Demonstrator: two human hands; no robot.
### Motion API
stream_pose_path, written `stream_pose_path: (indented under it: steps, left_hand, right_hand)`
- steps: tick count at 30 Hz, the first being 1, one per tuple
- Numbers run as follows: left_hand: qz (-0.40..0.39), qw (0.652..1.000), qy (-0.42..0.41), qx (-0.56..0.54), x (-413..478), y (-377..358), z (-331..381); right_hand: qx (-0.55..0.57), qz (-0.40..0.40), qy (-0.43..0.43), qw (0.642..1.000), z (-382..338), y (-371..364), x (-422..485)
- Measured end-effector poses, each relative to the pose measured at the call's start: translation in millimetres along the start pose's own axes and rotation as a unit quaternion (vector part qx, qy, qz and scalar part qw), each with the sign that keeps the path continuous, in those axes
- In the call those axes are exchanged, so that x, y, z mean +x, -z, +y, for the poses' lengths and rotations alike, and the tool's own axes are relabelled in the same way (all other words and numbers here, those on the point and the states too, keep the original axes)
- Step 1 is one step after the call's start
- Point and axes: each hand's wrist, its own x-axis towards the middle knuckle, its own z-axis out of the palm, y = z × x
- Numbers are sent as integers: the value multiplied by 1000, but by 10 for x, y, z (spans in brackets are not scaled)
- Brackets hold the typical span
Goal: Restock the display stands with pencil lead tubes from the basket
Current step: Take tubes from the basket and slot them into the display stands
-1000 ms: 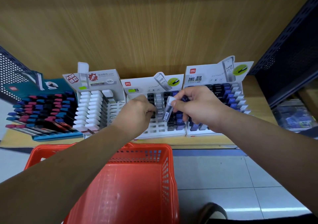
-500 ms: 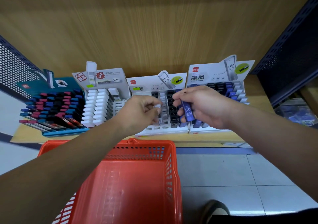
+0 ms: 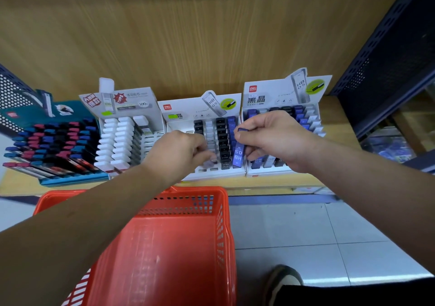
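- On the wooden shelf (image 3: 270, 181), four display stands sit side by side along its back edge, against a wood-grain wall.
- The middle white cardboard display stand (image 3: 186, 117) holds columns of black, grey and blue tubes; both hands are over it.
- The right hand (image 3: 275, 138) grips a blue plastic pencil lead tube (image 3: 238, 156) marked "HB 0.5", thumb and curled fingers closed round its upper end. The tube hangs nearly upright, its lower end at the front of the stand's blue column.
- The left hand (image 3: 179, 150) is clenched knuckles-up, its fingertips pinching a small pale pencil lead tube (image 3: 210, 163), blurred, near the front of the grey column.
- The right white cardboard display stand (image 3: 266, 98) touches the middle one and carries blue, black and pale tubes, partly hidden by the right hand.
- Toward the shelf's left end stand a white display stand of white-capped tubes (image 3: 131, 103) and a teal display stand (image 3: 70, 179) of red, blue and black caps.
- A red perforated plastic basket (image 3: 200, 191) sits below the shelf's front edge, under the left forearm.
- A dark shoe (image 3: 282, 279) rests on the grey tiled floor (image 3: 306, 235) beside the basket.
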Motion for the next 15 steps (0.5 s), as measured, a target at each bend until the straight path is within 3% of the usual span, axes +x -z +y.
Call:
stream_pose_path:
  steps: [5, 12, 15]
  left_hand:
    - [-16, 998, 7, -52, 12, -44, -32]
    - [-56, 998, -30, -4, -21, -106, 23]
    - [-46, 999, 1, -17, 1, -137, 72]
  right_hand:
    - [-18, -2, 11, 1000, -17, 13, -41]
    - [-2, -5, -5, 1000, -22, 51, -89]
    - [12, -6, -7, 1000, -51, 41, -94]
